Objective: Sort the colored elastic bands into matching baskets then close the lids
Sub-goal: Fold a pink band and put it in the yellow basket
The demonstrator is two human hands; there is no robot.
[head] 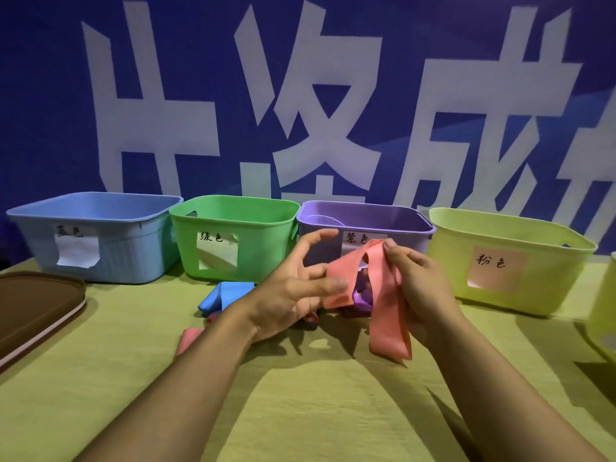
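A wide pink elastic band hangs between my hands above the table. My right hand pinches its top fold with fingers and thumb. My left hand is spread with fingers straight, a fingertip touching the band's left edge. Under the hands lies a small pile: a blue band, a purple band and another pink band. Behind stand four open baskets in a row: blue, green, purple and yellow-green with a pink label.
A brown lid lies flat at the left edge of the yellow-green tablecloth. Part of another pale container shows at the right edge. A blue banner with large white characters hangs right behind the baskets.
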